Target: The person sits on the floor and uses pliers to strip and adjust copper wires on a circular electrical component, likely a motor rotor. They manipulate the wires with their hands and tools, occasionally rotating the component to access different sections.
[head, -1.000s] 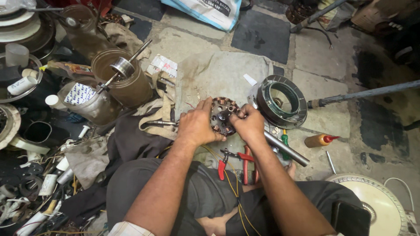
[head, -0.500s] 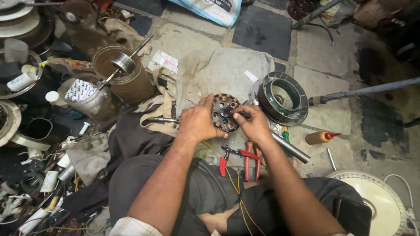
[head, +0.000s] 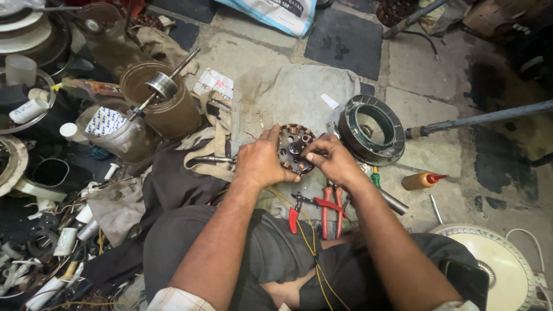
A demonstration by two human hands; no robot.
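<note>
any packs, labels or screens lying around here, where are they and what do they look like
printed sack: top centre on the floor, white with blue edge and dark print.
paper label: on the grey can, left of the hands, white with blue print.
leaflet: on the floor by the brown can, white with red marks.
phone: bottom right on the knee, dark screen, black.
bottle: right of the hands, amber with red cap, lying down.

Both hands [head: 299, 158] on wound stator [head: 295, 147]
</note>
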